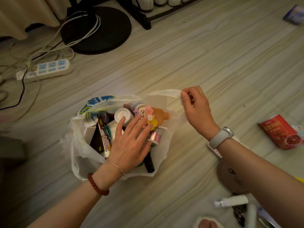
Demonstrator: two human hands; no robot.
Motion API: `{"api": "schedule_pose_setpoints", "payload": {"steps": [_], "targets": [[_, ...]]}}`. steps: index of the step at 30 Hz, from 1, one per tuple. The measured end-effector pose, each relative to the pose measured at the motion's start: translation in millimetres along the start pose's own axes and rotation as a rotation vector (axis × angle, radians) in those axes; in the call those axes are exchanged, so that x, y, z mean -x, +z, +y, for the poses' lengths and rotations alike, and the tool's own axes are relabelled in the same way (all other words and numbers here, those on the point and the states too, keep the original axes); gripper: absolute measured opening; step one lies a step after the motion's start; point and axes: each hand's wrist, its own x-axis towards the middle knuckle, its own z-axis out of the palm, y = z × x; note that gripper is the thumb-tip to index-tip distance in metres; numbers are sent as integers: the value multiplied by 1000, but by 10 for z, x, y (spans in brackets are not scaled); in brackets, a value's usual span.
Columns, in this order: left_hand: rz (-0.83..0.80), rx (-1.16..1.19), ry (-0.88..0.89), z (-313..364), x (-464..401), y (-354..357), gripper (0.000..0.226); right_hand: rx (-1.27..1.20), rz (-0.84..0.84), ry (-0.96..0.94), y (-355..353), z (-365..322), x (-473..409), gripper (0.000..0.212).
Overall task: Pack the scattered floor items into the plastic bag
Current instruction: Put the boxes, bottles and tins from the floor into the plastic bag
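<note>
White plastic bag (79,155): sitting open on the wood-look floor (181,55), mouth wide, already pretty stuffed
Inside the bag: white-capped bottle (122,114), ice-cream-cone toy (158,116) with pastel bits, pink ribbon spool (155,135), black tube (149,163), some dark packets
Left hand (130,142): flat and spread, fingers loose, pressing on the stuff in the bag, not gripping anything
Right hand (195,109): pinching the bag's handle (169,93), pulled up and out to the side
Still on the floor: red can (283,132) off to the right, small white spray bottle (232,201) near the bottom right
Further back: power strip (47,69), cables, round black stand base (98,30)
</note>
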Motion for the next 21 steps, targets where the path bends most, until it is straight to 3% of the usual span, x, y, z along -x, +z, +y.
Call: {"api": "schedule_pose_setpoints", "payload": {"steps": [4, 8, 14, 17, 21], "targets": [[217, 164, 41, 258, -125, -85, 35, -26, 0, -50, -214, 83, 136, 31], [200, 271, 149, 574, -305, 21, 31, 123, 21, 135, -656, 484, 323, 28], [9, 314, 333, 1095, -673, 513, 27, 470, -101, 538, -1279, 1127, 1007, 43], [-129, 268, 448, 1374, -880, 824, 33, 481, -146, 715, -1378, 1186, 1380, 68], [-562, 178, 444, 1690, -1281, 1115, 61, 512, -256, 870, -1270, 1245, 1698, 99]]}}
